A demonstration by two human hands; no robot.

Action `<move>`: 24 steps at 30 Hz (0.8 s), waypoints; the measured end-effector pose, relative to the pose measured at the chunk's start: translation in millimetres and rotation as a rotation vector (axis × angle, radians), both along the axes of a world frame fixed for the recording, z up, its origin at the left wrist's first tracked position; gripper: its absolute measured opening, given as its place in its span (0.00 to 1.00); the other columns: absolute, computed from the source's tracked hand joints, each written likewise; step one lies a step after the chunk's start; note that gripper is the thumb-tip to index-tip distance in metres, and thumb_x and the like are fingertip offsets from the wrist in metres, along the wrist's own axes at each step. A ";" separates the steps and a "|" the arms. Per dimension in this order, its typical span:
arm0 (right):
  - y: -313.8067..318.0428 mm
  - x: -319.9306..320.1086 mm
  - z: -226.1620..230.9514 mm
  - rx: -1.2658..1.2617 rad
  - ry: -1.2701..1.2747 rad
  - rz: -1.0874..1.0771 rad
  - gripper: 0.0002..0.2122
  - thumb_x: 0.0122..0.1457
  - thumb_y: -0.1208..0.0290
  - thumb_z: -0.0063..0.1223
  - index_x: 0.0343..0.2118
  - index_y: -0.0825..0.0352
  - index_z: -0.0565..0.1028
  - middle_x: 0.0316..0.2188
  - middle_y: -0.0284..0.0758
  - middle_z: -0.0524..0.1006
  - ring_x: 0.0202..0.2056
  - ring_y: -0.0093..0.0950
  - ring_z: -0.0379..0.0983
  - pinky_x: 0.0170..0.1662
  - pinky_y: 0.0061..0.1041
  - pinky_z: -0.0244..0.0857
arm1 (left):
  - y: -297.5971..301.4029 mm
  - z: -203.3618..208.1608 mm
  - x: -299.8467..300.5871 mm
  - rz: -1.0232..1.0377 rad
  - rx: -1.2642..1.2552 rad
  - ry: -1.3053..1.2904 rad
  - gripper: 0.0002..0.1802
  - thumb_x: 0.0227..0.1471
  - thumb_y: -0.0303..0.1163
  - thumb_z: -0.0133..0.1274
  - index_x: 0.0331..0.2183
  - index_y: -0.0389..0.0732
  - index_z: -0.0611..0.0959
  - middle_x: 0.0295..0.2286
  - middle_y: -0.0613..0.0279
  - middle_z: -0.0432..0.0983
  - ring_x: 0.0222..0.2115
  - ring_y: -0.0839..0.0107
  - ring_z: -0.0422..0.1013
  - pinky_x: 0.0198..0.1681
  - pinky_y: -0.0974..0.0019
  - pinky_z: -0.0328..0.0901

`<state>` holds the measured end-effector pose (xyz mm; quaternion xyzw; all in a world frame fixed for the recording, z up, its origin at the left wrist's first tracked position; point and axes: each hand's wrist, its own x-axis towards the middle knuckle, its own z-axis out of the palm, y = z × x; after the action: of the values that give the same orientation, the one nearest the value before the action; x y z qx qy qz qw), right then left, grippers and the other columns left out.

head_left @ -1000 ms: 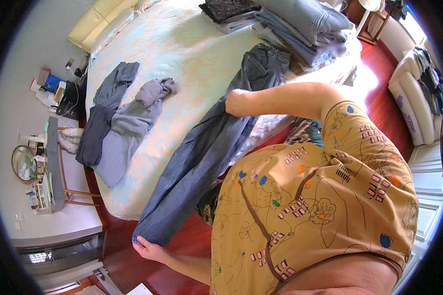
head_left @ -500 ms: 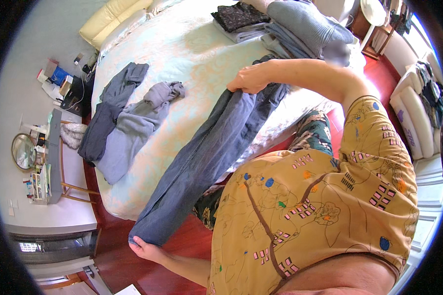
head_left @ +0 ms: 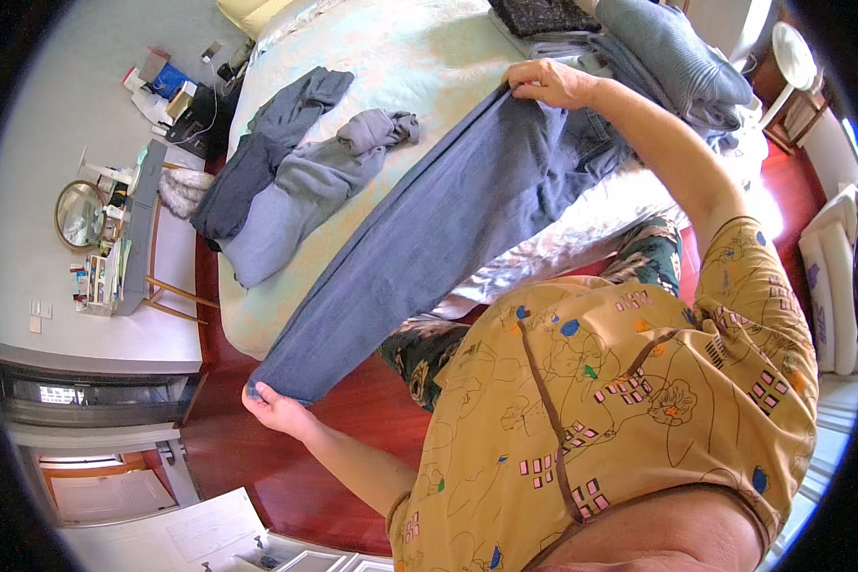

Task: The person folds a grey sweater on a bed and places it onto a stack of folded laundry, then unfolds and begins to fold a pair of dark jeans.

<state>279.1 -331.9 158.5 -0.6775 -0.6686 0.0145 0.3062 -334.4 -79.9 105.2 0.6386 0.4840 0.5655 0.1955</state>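
A pair of blue jeans (head_left: 429, 224) is stretched on a slant between my hands, over the bed's near edge. My left hand (head_left: 275, 410) pinches the leg's hem at the lower left, above the red floor. Up at the waist end, my right hand (head_left: 553, 84) grips the denim along its far edge. The part of the waist toward the bed's right side hangs loosely and is partly bunched. On the bed, left of the jeans, lie a dark grey garment (head_left: 248, 181) and a lighter grey-blue garment (head_left: 300, 186), partly overlapping.
A pile of folded clothes with a ribbed blue sweater (head_left: 672, 52) sits at the bed's far right. The patterned bedspread (head_left: 419, 95) lies under the clothes. Left stand a dressing table (head_left: 141, 229) and a round mirror (head_left: 81, 212). A cream seat (head_left: 834, 276) is at right.
The view has shifted, so the bed sits further right. The jeans are spread wider and flatter, my right hand having moved along toward the far edge. Both hands keep their hold.
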 end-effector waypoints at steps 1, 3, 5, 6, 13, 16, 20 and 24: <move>2.8 -2.9 1.3 0.106 -0.029 -0.014 0.09 0.59 0.68 0.50 0.37 0.68 0.72 0.32 0.39 0.75 0.35 0.30 0.72 0.42 0.30 0.65 | 1.8 0.7 6.2 0.005 -0.006 -0.051 0.12 0.61 0.29 0.43 0.42 0.30 0.72 0.37 0.54 0.71 0.37 0.65 0.67 0.46 0.64 0.62; 3.3 -23.0 13.2 -0.064 0.153 -0.123 0.08 0.60 0.68 0.48 0.36 0.68 0.71 0.33 0.38 0.75 0.36 0.28 0.70 0.43 0.30 0.64 | 0.9 8.1 12.2 0.028 -0.006 -0.157 0.12 0.61 0.29 0.43 0.43 0.29 0.72 0.37 0.53 0.71 0.37 0.65 0.67 0.47 0.64 0.62; -1.0 -33.4 6.6 -0.025 0.251 -0.128 0.08 0.62 0.68 0.46 0.36 0.68 0.69 0.30 0.37 0.72 0.36 0.27 0.68 0.45 0.29 0.63 | 3.6 13.9 14.1 0.072 -0.009 -0.181 0.13 0.61 0.28 0.43 0.44 0.28 0.71 0.39 0.51 0.71 0.38 0.64 0.68 0.47 0.63 0.62; -4.1 -35.3 6.8 -0.043 0.266 -0.106 0.08 0.62 0.68 0.46 0.36 0.68 0.69 0.30 0.37 0.72 0.36 0.27 0.68 0.45 0.29 0.63 | 5.0 16.5 17.6 0.083 -0.005 -0.225 0.13 0.61 0.28 0.43 0.44 0.28 0.71 0.39 0.50 0.71 0.38 0.63 0.68 0.46 0.63 0.63; -18.6 -20.3 -13.1 0.092 0.266 -0.332 0.05 0.61 0.71 0.46 0.37 0.66 0.69 0.33 0.38 0.73 0.38 0.29 0.70 0.45 0.29 0.64 | -4.3 38.0 47.5 -0.083 0.202 0.389 0.13 0.58 0.31 0.47 0.40 0.31 0.74 0.36 0.44 0.74 0.37 0.54 0.71 0.45 0.59 0.65; -4.6 -36.5 -14.5 0.175 0.193 -0.211 0.06 0.60 0.73 0.47 0.40 0.66 0.69 0.35 0.40 0.73 0.39 0.30 0.70 0.46 0.28 0.64 | 40.7 24.3 3.9 -0.002 0.059 -0.271 0.15 0.61 0.33 0.45 0.39 0.27 0.73 0.34 0.46 0.73 0.35 0.57 0.70 0.43 0.60 0.65; -6.5 -24.8 -6.7 0.194 0.501 -0.291 0.08 0.62 0.71 0.45 0.41 0.67 0.69 0.37 0.42 0.74 0.42 0.31 0.70 0.49 0.29 0.62 | 30.6 45.9 15.1 0.036 0.166 0.252 0.17 0.62 0.35 0.44 0.41 0.27 0.73 0.36 0.44 0.74 0.35 0.58 0.70 0.45 0.60 0.63; -15.3 -25.7 2.5 0.129 0.220 -0.295 0.10 0.62 0.68 0.45 0.42 0.68 0.69 0.36 0.44 0.75 0.41 0.37 0.72 0.47 0.32 0.63 | 26.1 51.7 12.7 -0.018 0.042 0.114 0.18 0.62 0.36 0.43 0.40 0.27 0.73 0.36 0.47 0.74 0.36 0.62 0.70 0.45 0.62 0.63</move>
<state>253.4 -347.2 161.0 -0.7415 -0.5240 0.0003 0.4190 -321.6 -53.7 156.9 0.6781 0.4765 0.5366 0.1591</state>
